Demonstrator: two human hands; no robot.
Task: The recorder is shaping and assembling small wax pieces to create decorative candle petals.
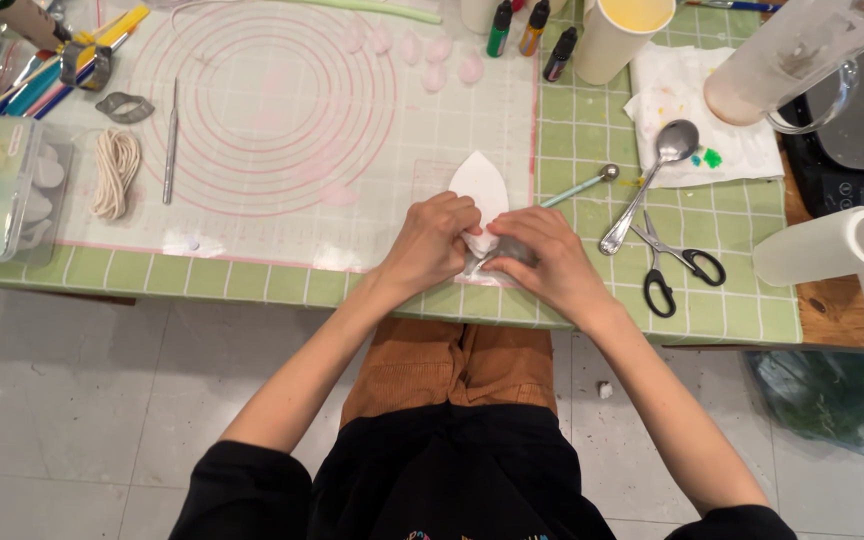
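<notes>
A: In the head view, what is held at the near edge of the table [592, 300]?

B: A white pointed piece [480, 185], leaf-shaped, is seen lying on the pale mat [252, 230], just beyond the hands. Its tip is pointed away from the person, and its long axis is run from the near edge toward the far side, tilted slightly left. Its lower end is covered by the fingers.

A: And the hands themselves?

B: The left hand [434, 240] and the right hand [544, 262] are brought together so that the fingertips meet. A small clear, crinkled wrap [497, 252] is pinched between them, with something white inside. The grip of each hand is narrow, closed on that wrap.

A: What is laid around them?

B: Right of the hands, black-handled scissors [677, 265] and a metal spoon [652, 175] are laid on the green gridded mat [592, 130], well apart from the fingers. A ball-ended tool [580, 186] is angled just beside the white piece. To the far left, a coil of cord [114, 172] and a thin metal tool [169, 145] are set down. A white roll [827, 248] is lying at the right edge.
</notes>
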